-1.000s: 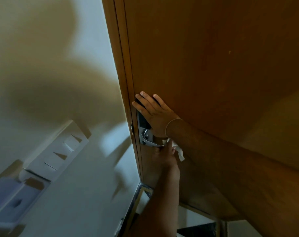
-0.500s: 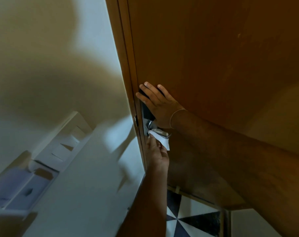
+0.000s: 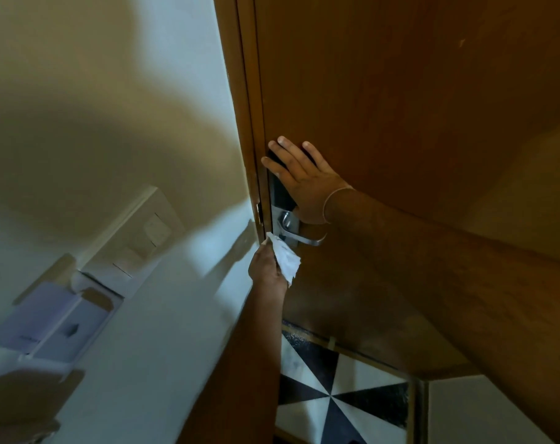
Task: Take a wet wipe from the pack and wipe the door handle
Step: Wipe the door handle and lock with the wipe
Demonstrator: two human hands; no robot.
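Wipe [image 3: 286,261] pinched in left grip [image 3: 267,264]

Count of visible items: two hands, one right hand [image 3: 304,184] and one left hand [image 3: 266,267]. One white wet wipe [image 3: 286,261], pinched in the left fingers [image 3: 267,243]. One metal door handle [image 3: 310,238], just above the left fingertips and below the right palm. One wooden door [image 3: 400,91], under the spread right fingers [image 3: 285,149]. One wall switch panel [image 3: 137,238], well left of both hands.
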